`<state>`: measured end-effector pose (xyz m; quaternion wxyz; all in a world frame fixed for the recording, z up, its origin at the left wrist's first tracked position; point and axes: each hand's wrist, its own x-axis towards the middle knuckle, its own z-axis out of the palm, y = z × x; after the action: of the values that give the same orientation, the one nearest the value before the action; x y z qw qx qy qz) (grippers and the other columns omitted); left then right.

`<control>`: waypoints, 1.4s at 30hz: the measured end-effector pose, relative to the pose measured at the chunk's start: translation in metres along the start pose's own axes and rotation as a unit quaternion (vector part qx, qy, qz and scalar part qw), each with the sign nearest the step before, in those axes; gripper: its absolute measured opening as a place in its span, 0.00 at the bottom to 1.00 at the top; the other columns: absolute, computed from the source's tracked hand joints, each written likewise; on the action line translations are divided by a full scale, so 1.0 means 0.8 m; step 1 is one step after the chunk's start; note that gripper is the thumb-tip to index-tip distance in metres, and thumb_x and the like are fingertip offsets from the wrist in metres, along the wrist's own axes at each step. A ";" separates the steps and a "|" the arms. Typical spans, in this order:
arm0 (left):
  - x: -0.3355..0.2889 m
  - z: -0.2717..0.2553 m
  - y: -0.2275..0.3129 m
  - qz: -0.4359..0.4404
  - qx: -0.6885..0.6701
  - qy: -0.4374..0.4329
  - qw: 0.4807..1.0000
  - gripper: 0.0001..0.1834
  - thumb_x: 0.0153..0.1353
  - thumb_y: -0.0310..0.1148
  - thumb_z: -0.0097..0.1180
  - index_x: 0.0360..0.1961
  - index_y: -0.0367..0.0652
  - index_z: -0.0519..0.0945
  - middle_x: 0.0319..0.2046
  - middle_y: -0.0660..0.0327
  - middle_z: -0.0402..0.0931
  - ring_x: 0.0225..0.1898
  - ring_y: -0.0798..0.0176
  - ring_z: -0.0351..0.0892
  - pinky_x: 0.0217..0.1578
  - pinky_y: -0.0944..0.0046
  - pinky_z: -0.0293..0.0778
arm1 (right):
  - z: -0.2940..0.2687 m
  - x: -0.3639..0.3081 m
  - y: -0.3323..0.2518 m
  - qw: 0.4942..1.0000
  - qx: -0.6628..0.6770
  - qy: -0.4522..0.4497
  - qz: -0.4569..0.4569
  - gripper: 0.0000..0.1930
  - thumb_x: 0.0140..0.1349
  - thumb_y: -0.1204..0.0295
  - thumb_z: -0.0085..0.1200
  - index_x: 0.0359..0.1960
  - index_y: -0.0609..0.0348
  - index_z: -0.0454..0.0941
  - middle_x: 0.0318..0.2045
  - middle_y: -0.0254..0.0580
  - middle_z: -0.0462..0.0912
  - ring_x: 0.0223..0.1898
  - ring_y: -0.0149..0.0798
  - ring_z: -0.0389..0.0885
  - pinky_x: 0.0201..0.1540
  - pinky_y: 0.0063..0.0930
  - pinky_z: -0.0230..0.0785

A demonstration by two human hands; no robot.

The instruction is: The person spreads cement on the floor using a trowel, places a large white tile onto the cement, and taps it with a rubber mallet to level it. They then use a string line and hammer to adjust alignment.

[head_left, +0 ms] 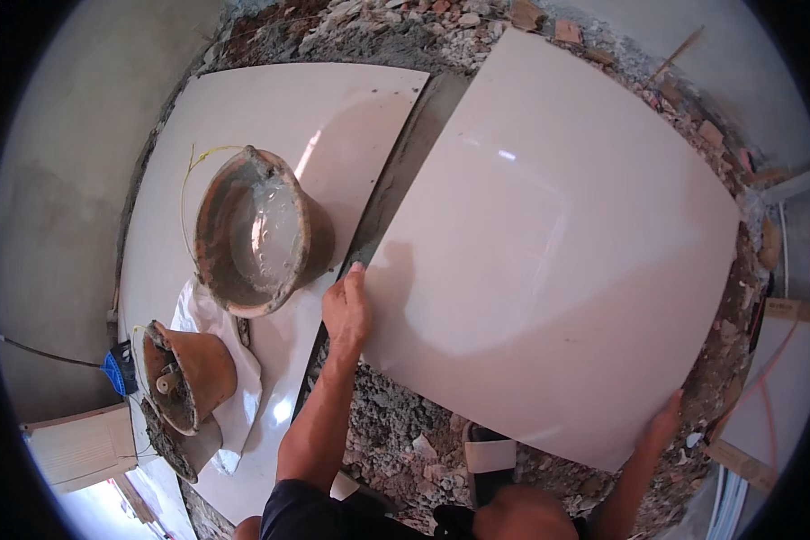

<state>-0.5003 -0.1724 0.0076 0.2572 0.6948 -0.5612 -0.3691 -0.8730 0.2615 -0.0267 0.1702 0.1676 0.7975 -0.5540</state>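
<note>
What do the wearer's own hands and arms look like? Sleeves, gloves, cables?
Left hand and right hand are both ungloved, with no markings, watch, bracelet or cable visible. The left forearm is bare up to a loose black or very dark sleeve. The right forearm is bare too; its sleeve can't be made out clearly.

Glossy pale floor tile (351, 117) — large bucket (319, 236), white sheet (246, 391) atop
</note>
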 end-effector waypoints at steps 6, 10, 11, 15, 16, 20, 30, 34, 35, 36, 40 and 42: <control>0.049 0.006 -0.048 -0.003 0.045 0.045 0.998 0.34 0.63 0.56 0.45 0.39 0.27 0.80 0.38 0.37 0.78 0.47 0.44 0.77 0.50 0.53 0.67 | 0.085 0.011 -0.003 0.999 -0.014 -0.039 -0.027 0.32 0.69 0.51 0.47 0.58 0.74 0.70 0.55 0.49 0.76 0.54 0.43 0.74 0.59 0.34 0.63; 0.080 0.011 -0.070 0.004 -0.003 0.046 0.999 0.32 0.65 0.54 0.46 0.52 0.31 0.76 0.55 0.42 0.72 0.60 0.45 0.68 0.60 0.55 0.59 | 0.130 0.002 -0.019 0.998 -0.048 -0.037 -0.035 0.31 0.68 0.52 0.49 0.55 0.75 0.72 0.52 0.50 0.78 0.50 0.43 0.77 0.57 0.34 0.64; 0.088 0.012 -0.074 -0.018 -0.016 0.030 0.999 0.32 0.66 0.54 0.46 0.54 0.32 0.74 0.58 0.44 0.70 0.62 0.46 0.66 0.61 0.56 0.58 | 0.138 0.000 -0.022 0.997 -0.060 -0.035 -0.047 0.31 0.68 0.52 0.49 0.55 0.75 0.72 0.52 0.50 0.78 0.50 0.43 0.77 0.57 0.34 0.64; 0.107 0.018 -0.094 -0.069 -0.024 0.008 0.997 0.32 0.67 0.53 0.47 0.59 0.35 0.72 0.60 0.47 0.69 0.64 0.47 0.64 0.63 0.58 0.56 | 0.157 -0.004 -0.028 0.993 -0.097 -0.030 -0.066 0.31 0.68 0.53 0.49 0.56 0.75 0.72 0.52 0.50 0.78 0.51 0.42 0.76 0.57 0.34 0.64; 0.110 0.019 -0.099 -0.075 -0.021 0.007 0.997 0.32 0.67 0.53 0.47 0.59 0.35 0.72 0.60 0.47 0.69 0.64 0.47 0.63 0.64 0.58 0.56 | 0.159 -0.004 -0.028 0.991 -0.103 -0.026 -0.077 0.30 0.68 0.54 0.49 0.56 0.75 0.72 0.52 0.50 0.78 0.51 0.42 0.76 0.57 0.33 0.64; 0.118 0.021 -0.115 -0.097 0.030 -0.001 0.995 0.33 0.66 0.54 0.47 0.60 0.34 0.71 0.61 0.47 0.68 0.65 0.47 0.62 0.64 0.58 0.55 | 0.167 0.003 -0.028 0.992 -0.107 -0.023 -0.068 0.30 0.68 0.54 0.49 0.56 0.75 0.72 0.52 0.50 0.78 0.51 0.42 0.76 0.56 0.33 0.65; 0.126 0.023 -0.146 -0.091 -0.024 -0.011 0.996 0.39 0.67 0.58 0.41 0.62 0.30 0.68 0.64 0.41 0.63 0.66 0.41 0.60 0.65 0.54 0.54 | 0.175 -0.003 -0.023 0.988 -0.132 -0.025 -0.069 0.32 0.67 0.51 0.48 0.55 0.75 0.73 0.52 0.51 0.78 0.52 0.43 0.77 0.57 0.34 0.64; 0.127 0.023 -0.157 -0.096 0.009 0.004 0.995 0.37 0.67 0.56 0.42 0.60 0.31 0.70 0.61 0.41 0.66 0.64 0.40 0.63 0.62 0.54 0.58 | 0.173 0.001 -0.017 0.990 -0.125 -0.034 -0.056 0.33 0.67 0.49 0.47 0.55 0.74 0.73 0.52 0.51 0.78 0.52 0.44 0.76 0.57 0.35 0.64; 0.127 0.022 -0.158 -0.086 0.013 0.009 0.996 0.36 0.67 0.56 0.43 0.58 0.31 0.72 0.59 0.41 0.69 0.62 0.40 0.66 0.61 0.53 0.60 | 0.173 0.004 -0.017 0.987 -0.146 -0.026 -0.063 0.33 0.67 0.49 0.47 0.55 0.74 0.73 0.52 0.51 0.78 0.52 0.43 0.76 0.58 0.35 0.64; 0.127 0.022 -0.159 -0.084 0.006 0.015 0.996 0.35 0.67 0.56 0.43 0.57 0.32 0.74 0.56 0.40 0.72 0.60 0.40 0.69 0.59 0.53 0.63 | 0.173 0.006 -0.016 0.984 -0.162 -0.028 -0.066 0.33 0.68 0.49 0.47 0.55 0.74 0.72 0.52 0.51 0.78 0.52 0.43 0.76 0.58 0.35 0.64; 0.113 0.009 -0.163 0.026 0.091 -0.017 0.995 0.28 0.67 0.54 0.45 0.45 0.37 0.81 0.39 0.41 0.80 0.46 0.37 0.78 0.48 0.48 0.71 | 0.170 0.015 -0.017 0.977 -0.187 -0.059 -0.080 0.34 0.69 0.48 0.45 0.56 0.74 0.72 0.53 0.51 0.78 0.53 0.43 0.76 0.58 0.34 0.64; 0.097 -0.005 -0.167 0.060 0.152 -0.017 0.987 0.26 0.67 0.52 0.45 0.39 0.39 0.83 0.32 0.41 0.80 0.40 0.35 0.79 0.43 0.46 0.73 | 0.168 0.018 -0.020 0.980 -0.171 -0.081 -0.065 0.34 0.69 0.48 0.44 0.56 0.74 0.71 0.53 0.51 0.77 0.53 0.44 0.76 0.58 0.35 0.64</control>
<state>-0.4108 -0.2157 -0.1107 0.1611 0.6847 -0.6553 -0.2754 -0.8817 0.1307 -0.0646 0.2240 0.0381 0.8732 -0.4312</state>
